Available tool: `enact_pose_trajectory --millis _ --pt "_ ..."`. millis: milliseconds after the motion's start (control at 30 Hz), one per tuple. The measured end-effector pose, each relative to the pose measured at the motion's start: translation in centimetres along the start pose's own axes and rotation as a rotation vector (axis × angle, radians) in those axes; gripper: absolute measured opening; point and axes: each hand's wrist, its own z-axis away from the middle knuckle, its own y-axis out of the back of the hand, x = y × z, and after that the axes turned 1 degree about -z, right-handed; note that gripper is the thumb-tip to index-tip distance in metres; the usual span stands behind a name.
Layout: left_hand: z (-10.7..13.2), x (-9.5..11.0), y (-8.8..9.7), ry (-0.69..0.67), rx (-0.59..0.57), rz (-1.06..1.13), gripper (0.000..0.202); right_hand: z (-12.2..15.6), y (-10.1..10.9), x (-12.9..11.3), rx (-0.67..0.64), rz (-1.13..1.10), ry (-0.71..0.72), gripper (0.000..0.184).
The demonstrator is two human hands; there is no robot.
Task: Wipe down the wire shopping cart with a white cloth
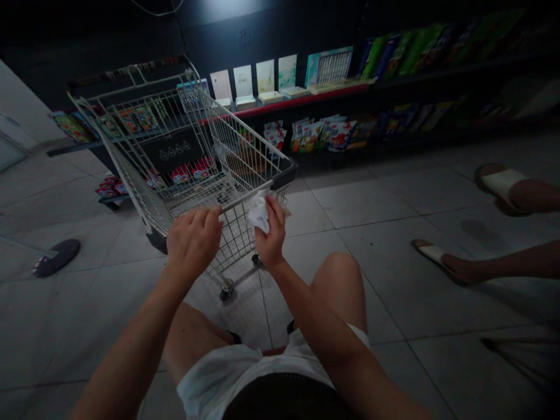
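Note:
A metal wire shopping cart (184,146) stands on the tiled floor right in front of me. My left hand (193,240) curls over the cart's near rim bar, fingers bent around it. My right hand (272,230) is closed on a crumpled white cloth (259,213), pressed against the same bar near the cart's right corner. My bare knees and white shorts show below the hands.
Dark low shelves (332,87) with packets, cards and books run along the back. Another person's legs in white slippers (503,184) reach in from the right. A dark slipper (56,256) lies on the floor at the left.

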Motion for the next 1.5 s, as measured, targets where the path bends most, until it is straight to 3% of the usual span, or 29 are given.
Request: enact_pose_trajectory --millis 100,200,267,333,433,500,600,800,867,933,1033,1100,1167,1267,1367,1500 --pt "1.1 0.6 -1.2 0.015 0.112 0.111 0.040 2.0 -2.2 -2.5 -0.103 -0.001 0.085 0.056" --pt "2.6 1.2 -2.3 -0.045 0.220 0.214 0.036 4.5 -3.3 -3.3 -0.237 -0.043 0.246 0.050" --pt "3.9 1.2 -2.8 -0.099 0.291 0.251 0.031 4.9 -2.8 -2.8 -0.307 -0.068 0.376 0.047" --pt "5.1 0.7 -3.0 -0.058 0.358 0.259 0.026 3.9 -1.6 -2.1 -0.345 -0.089 0.425 0.050" --pt "6.3 -1.1 -2.5 0.176 0.427 0.227 0.028 0.8 0.3 -1.4 -0.243 -0.085 0.270 0.059" --pt "6.3 -2.4 -1.8 0.290 0.406 0.210 0.034 -1.2 0.7 -1.5 -0.120 -0.056 0.149 0.061" --pt "5.5 -3.6 -1.1 0.303 0.313 0.250 0.027 -2.3 -0.3 -2.7 -0.066 -0.045 0.108 0.060" --pt "4.7 -4.0 -1.2 0.279 0.308 0.290 0.025 -1.3 -2.4 -5.8 -0.345 -0.088 0.286 0.054" --pt "4.8 -4.1 -1.3 0.270 0.301 0.288 0.025 -1.9 -1.9 -5.0 -0.380 -0.108 0.380 0.055" --pt "4.9 -4.2 -1.3 0.258 0.304 0.290 0.025 -2.9 -1.1 -3.3 -0.327 -0.109 0.410 0.060" --pt "4.6 -4.0 -1.3 0.234 0.325 0.294 0.024 -3.8 -0.4 -1.5 -0.151 -0.048 0.286 0.067" --pt "4.3 -3.7 -1.4 0.227 0.330 0.298 0.024 -3.4 -0.6 -2.0 -0.085 -0.023 0.217 0.068" --pt "4.1 -3.4 -1.3 0.240 0.323 0.307 0.025 -2.3 -1.1 -3.5 -0.124 -0.041 0.245 0.066" --pt "3.9 -3.3 -1.3 0.258 0.300 0.317 0.026 -1.1 -1.5 -5.1 -0.270 -0.072 0.433 0.062" --pt "4.0 -3.5 -1.4 0.247 0.287 0.313 0.025 -1.4 -0.8 -3.9 -0.287 -0.064 0.549 0.060" --pt "3.9 -3.7 -1.8 0.203 0.365 0.324 0.024 -2.7 0.4 -0.4 -0.173 -0.020 0.328 0.061"
